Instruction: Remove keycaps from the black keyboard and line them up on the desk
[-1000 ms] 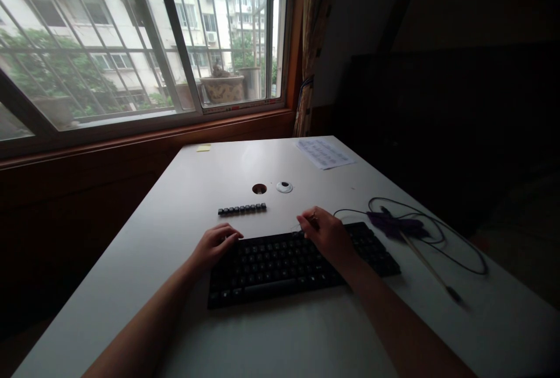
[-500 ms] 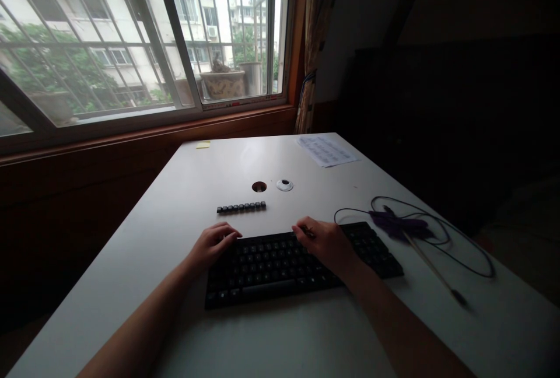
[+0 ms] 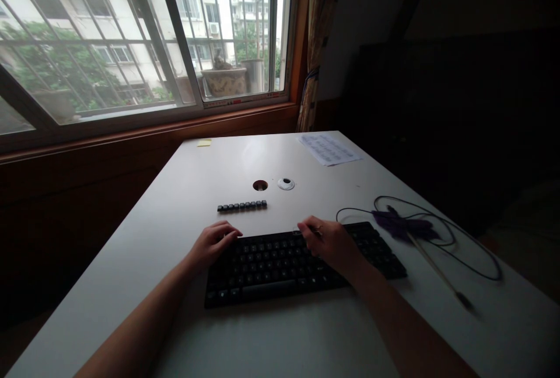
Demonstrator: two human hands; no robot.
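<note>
A black keyboard (image 3: pixel 271 264) lies on the white table, slightly askew. My left hand (image 3: pixel 214 242) grips its far left corner, thumb on the top and fingers bent over the back edge. Over the upper right part of the keys is my right hand (image 3: pixel 326 241), closed with thumb and index finger pinched. A small, thin, pale piece shows by its fingertips, too small to name. Beyond the keyboard stands a neat row of several black keycaps (image 3: pixel 242 206).
Right of the keyboard lie a looped black cable (image 3: pixel 476 270), a purple cloth-like bundle (image 3: pixel 405 224) and a thin stick (image 3: pixel 440 270). Farther back are a round hole (image 3: pixel 260 185), a white ring-shaped cover (image 3: pixel 286 184), printed papers (image 3: pixel 330 149) and a yellow note (image 3: pixel 203 143).
My right hand has shifted slightly right along the keyboard's back edge, still closed. My left hand keeps its place on the corner.
</note>
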